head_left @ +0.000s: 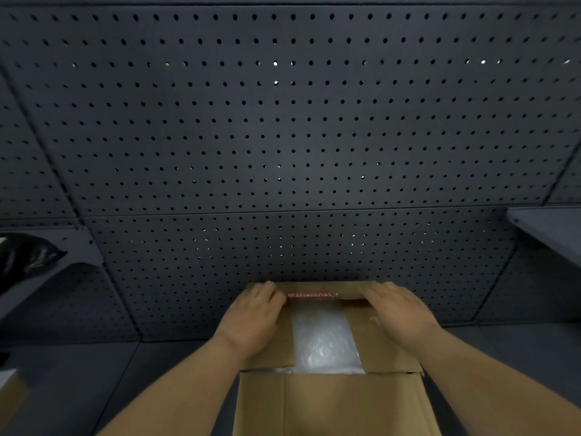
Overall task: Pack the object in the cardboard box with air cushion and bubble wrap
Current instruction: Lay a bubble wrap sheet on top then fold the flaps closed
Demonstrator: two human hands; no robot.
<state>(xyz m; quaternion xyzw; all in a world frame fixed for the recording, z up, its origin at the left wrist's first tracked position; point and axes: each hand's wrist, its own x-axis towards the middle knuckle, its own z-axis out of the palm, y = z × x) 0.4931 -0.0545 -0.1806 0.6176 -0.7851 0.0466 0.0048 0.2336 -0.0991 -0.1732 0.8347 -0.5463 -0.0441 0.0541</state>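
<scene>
Nearest, below both wrists: the near flap of the cardboard box (333, 404), standing open toward the body, not yet folded in.

Just beyond, between the two hands: bubble wrap (323, 338), pale and crinkled, filling the gap left by the side flaps. No packed object visible; presumably buried under this layer, which would explain the wrap lying on top as the last cushion. No air cushion distinguishable from the wrap, either.

Left hand (254, 316): palm down on the left side flap, fingers reaching forward with the tips bent over the far edge; pressing rather than gripping, nothing pinched. Right hand (399, 313): mirrored on the right side flap, flat and spread, fingertips at the far flap. Both apparently placed so to hold the side flaps down against the springy filling while the far flap is drawn in.

Just ahead of the fingertips: the far flap (314, 289), touching both sets of fingers, with a strip of red print (311, 294) between them. Whether already folded level or only tipped inward, hard to tell from this angle.

Judged stage: filling done, closing under way; near flap and sealing left.

Beyond the box: dark pegboard wall (283, 136). Far out to the left of the left hand, a glossy black bag (28, 256) on a small shelf (83, 251); far to the right of the right hand, another grey shelf (550, 231).
</scene>
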